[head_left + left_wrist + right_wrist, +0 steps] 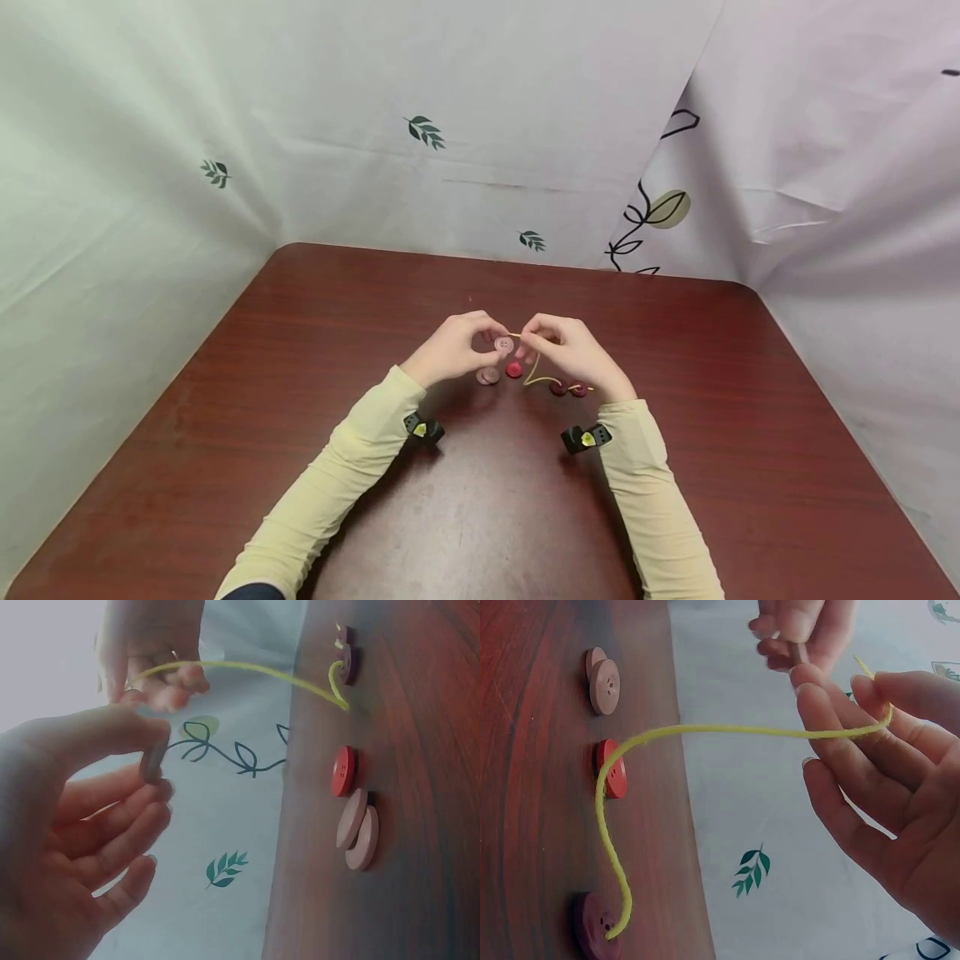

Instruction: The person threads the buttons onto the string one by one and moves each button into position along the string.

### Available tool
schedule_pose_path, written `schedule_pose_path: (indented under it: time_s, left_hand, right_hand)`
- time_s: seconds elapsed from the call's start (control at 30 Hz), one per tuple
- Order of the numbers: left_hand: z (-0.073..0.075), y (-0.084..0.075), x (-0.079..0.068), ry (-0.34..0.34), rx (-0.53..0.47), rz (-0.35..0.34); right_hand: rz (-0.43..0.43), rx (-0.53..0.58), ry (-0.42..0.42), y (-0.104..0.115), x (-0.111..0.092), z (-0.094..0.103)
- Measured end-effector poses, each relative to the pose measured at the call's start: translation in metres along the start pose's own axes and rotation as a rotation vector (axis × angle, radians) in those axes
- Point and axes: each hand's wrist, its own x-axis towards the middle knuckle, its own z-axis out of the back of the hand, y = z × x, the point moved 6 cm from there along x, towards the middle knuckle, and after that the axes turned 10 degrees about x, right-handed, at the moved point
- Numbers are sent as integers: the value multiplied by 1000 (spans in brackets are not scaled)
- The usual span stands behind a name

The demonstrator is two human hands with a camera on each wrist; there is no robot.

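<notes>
A pale pink button [504, 344] is pinched between thumb and fingers of my left hand [453, 348], held above the table. My right hand [573, 350] pinches a yellow cord [742, 731] close to its end, which points toward that button. From the right fingers the cord hangs down to the table, where it runs through two dark maroon buttons [578, 389]. Beneath the hands lies a red button [513, 369]. Beside it, two pinkish buttons [604, 687] overlap each other.
The reddish-brown wooden table [465, 517] has rounded far corners. Behind it and at both sides hangs white cloth [337, 100] with leaf prints. A black wrist camera [424, 428] is strapped on the left sleeve, and another [585, 438] on the right.
</notes>
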Motion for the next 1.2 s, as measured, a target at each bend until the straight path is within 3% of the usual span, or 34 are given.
schedule_pose_path:
  time_s: [0.23,1.2]
  left_hand:
    - [3,-2,1,-31,-28,-31]
    - [2,-4,1,51,-3,-55]
  right_hand:
    - [11,-23,-28,3,0,2]
    - [55,18,-23,8,0,-1]
